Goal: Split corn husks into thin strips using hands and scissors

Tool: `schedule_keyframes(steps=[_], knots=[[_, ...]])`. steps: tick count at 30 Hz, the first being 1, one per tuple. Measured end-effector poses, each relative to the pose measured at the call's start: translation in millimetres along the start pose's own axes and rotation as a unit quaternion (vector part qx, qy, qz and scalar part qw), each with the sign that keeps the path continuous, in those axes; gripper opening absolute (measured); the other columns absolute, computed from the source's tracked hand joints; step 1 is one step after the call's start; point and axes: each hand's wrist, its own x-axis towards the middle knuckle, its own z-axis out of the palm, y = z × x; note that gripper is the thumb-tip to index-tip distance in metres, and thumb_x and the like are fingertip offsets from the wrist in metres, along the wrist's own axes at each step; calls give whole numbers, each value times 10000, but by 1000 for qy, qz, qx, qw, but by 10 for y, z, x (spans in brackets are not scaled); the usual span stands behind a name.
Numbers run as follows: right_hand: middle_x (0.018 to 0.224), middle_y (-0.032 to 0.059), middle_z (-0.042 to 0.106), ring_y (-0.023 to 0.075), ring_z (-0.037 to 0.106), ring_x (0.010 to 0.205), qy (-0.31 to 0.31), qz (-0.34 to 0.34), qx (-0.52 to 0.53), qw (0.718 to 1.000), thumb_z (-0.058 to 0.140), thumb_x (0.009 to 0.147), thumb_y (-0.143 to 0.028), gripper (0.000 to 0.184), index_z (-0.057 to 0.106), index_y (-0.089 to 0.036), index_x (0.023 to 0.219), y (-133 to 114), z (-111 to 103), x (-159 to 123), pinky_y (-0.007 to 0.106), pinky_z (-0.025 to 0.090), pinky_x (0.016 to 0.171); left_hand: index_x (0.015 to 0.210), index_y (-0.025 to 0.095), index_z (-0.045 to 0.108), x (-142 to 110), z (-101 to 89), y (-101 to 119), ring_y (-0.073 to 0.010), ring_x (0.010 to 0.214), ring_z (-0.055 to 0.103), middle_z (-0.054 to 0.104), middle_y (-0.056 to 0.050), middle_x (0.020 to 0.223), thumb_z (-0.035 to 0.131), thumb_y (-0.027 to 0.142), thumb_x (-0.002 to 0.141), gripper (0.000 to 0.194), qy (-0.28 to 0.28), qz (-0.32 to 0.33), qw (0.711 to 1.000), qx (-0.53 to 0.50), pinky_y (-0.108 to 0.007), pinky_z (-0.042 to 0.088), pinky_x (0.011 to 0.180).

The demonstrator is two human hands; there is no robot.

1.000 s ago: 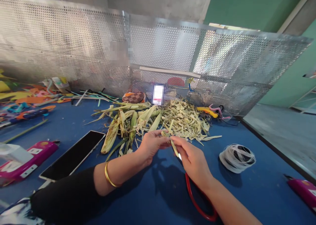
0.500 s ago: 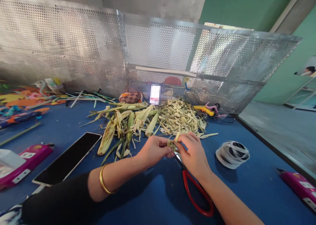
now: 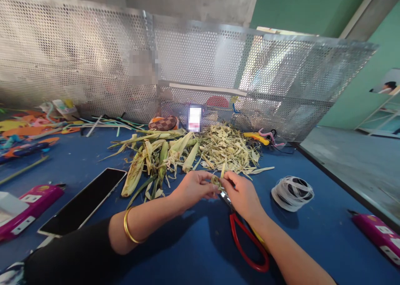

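Between my two hands is a small rolled piece of corn husk (image 3: 215, 181), pale green and curled. My left hand (image 3: 195, 188) pinches its left side with thumb and fingers. My right hand (image 3: 242, 191) grips the other side, and a pale strip end sticks up above those fingers. Under my right hand lie red-handled scissors (image 3: 248, 247) on the blue table; their blades are partly hidden by the hands. Just beyond my fingers spread a heap of shredded husk strips (image 3: 229, 147) and, left of it, whole corn husks (image 3: 134, 176).
A roll of white string (image 3: 292, 193) stands to the right. A black-screened phone (image 3: 84, 201) and a magenta power strip (image 3: 31, 206) lie at left, another magenta one (image 3: 376, 235) at far right. A perforated metal screen (image 3: 200, 60) borders the back; yellow-handled pliers (image 3: 256, 138) lie near it.
The view has shifted slightly. Both hands stay together on the husk piece, with my right fingers a little more closed around it. A yellow handle edge now shows beside my right forearm.
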Motion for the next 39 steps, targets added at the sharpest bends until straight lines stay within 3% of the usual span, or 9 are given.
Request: schedule_keyframes(steps=[6,12,15,22,25,31,39], knots=[[503,-48,461,119,417,485,-19,51,69,996,466,838,-333,245,512,-218,626,-22,61,1,226,306,480,806,130,706,-23,63,-47,-105,593,605,672,-15,638,785,223,561,273,76,-32,993,-81,-228,481,637],[673,-5,633,158,546,637,-64,50,133,988,544,796,-352,178,634,-217,722,20,-253,65,245,397,584,742,131,727,0,11,-16,-87,556,557,683,-42,688,758,278,585,218,89,-18,992,-90,-219,457,601],[671,-5,631,157,540,635,-63,82,213,971,594,745,-332,143,663,-207,739,-3,-346,78,257,412,597,728,131,730,11,-12,-20,-87,548,548,674,-42,669,757,279,578,213,79,-20,993,-88,-224,458,599],[707,6,640,146,558,636,17,81,371,925,601,752,-342,165,674,-197,727,-120,-103,28,269,446,638,734,146,739,-1,18,-36,-88,568,545,670,-24,650,737,259,594,180,54,7,998,-32,-209,438,604],[659,-9,633,139,555,583,18,106,375,921,592,764,-332,152,653,-198,806,-129,-51,15,267,448,618,763,145,735,-7,37,-31,-105,603,566,686,-30,685,730,239,584,202,50,23,998,-29,-216,447,608],[561,-19,584,140,528,550,-8,119,291,949,608,736,-328,163,600,-195,643,-116,-72,11,243,402,542,715,126,725,9,33,-58,-114,583,557,681,-34,676,674,183,600,138,71,40,997,-11,-240,462,615],[541,-16,591,141,528,520,-43,126,226,965,553,758,-324,174,613,-196,657,-76,-35,-10,244,381,508,746,137,749,38,-3,-143,-114,551,525,653,-4,613,628,219,654,173,90,88,989,81,-221,410,563]])
